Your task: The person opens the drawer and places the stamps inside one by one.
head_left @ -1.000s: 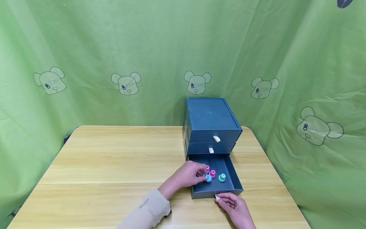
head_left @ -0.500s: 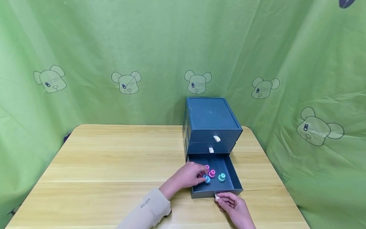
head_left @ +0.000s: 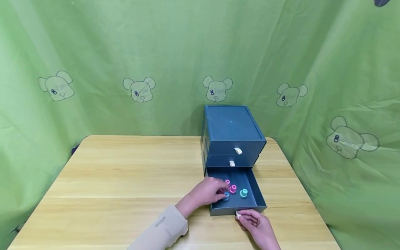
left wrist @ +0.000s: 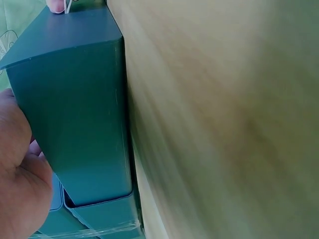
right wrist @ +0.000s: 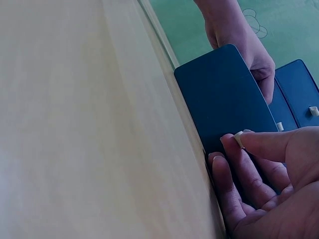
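My left hand [head_left: 208, 190] reaches over the left wall into the pulled-out bottom drawer [head_left: 254, 187]. Its thumb and fingers pinch a small blue knob-shaped piece [head_left: 226, 197] with a round hollow top. In the left wrist view, the drawer's side wall [left wrist: 75, 124] hides the fingertips. Two pink pieces [head_left: 232, 189] of like shape lie just beyond the fingers, and a mint-green one [head_left: 243, 193] sits to their right. At the drawer front, my right hand [head_left: 257, 227] pinches the small white pull tab [right wrist: 239, 138] between thumb and fingers.
The dark blue drawer cabinet [head_left: 232, 123] stands at the back right of the wooden table [head_left: 125, 173]. Its two upper drawers, each with a white tab [head_left: 238, 151], are closed. Behind hangs a green curtain [head_left: 175, 52] printed with bear heads.
The blue piece has shifted slightly left and toward me and has tilted at my left fingertips. My right hand keeps its hold on the tab, and the drawer stays out.
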### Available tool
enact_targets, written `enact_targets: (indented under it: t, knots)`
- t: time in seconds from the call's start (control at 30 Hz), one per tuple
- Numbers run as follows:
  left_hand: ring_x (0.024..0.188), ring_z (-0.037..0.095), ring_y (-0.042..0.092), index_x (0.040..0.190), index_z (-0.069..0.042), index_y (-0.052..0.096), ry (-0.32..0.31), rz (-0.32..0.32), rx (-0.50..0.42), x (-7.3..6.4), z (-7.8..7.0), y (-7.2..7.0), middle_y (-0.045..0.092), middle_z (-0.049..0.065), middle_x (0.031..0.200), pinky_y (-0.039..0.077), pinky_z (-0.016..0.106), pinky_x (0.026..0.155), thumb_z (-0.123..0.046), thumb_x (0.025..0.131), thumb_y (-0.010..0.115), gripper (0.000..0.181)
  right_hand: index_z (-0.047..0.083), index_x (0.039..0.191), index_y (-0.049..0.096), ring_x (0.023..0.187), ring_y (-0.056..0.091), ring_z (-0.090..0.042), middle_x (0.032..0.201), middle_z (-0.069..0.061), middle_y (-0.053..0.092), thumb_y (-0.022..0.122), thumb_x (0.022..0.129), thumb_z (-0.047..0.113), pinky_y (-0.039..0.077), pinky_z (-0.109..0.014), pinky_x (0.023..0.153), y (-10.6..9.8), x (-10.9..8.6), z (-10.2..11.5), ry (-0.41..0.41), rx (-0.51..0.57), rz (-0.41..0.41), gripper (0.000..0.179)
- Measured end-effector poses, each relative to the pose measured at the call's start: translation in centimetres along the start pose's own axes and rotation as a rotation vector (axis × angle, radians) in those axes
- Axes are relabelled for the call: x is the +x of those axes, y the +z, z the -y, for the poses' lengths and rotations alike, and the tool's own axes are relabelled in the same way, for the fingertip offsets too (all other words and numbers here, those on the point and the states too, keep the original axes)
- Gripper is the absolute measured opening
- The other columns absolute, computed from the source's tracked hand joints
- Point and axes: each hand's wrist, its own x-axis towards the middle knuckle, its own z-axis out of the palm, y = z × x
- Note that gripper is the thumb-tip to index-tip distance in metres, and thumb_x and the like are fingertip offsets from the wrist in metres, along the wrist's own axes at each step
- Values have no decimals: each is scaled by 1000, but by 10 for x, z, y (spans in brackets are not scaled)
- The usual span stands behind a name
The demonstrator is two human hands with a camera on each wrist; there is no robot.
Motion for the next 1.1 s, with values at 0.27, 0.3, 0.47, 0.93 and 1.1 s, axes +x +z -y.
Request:
enact_targets:
  t: [0.27,0.3,0.47,0.93,1.1]
  knots:
    - [87,0,66,120,-16,78,-3,-9,-17,0,0,-1,77,-3,113,52,10,79,-26,95,78,27,-1,113,74,88,73,-20,99,-10,78,68,98,2,63,-29,73,0,1,0,-12,6,-2,16]
    - [89,0,67,120,-16,77,-2,-14,-18,-1,1,-1,77,-3,113,53,11,81,-26,95,78,27,-1,113,74,88,73,-20,99,-10,78,68,98,2,63,-29,73,0,1,0,-12,6,-2,17]
    - [103,5,70,125,-19,75,20,-49,-42,-1,-1,-8,76,-5,118,54,14,92,-27,98,74,28,0,113,74,88,73,-20,98,-9,78,69,98,3,63,-28,73,0,1,-1,-14,5,-2,16]
    - [130,19,60,128,-17,71,197,-668,87,17,-1,-78,69,1,134,43,31,118,-15,93,78,36,1,113,74,89,73,-19,99,-8,78,70,97,5,63,-28,75,0,1,-3,2,-23,-13,16]
    - [138,25,54,133,-17,68,73,-787,66,22,10,-95,65,5,142,41,41,120,-17,94,76,39,1,113,74,89,73,-19,99,-8,78,70,97,4,63,-28,74,0,3,-4,8,-11,-10,17]
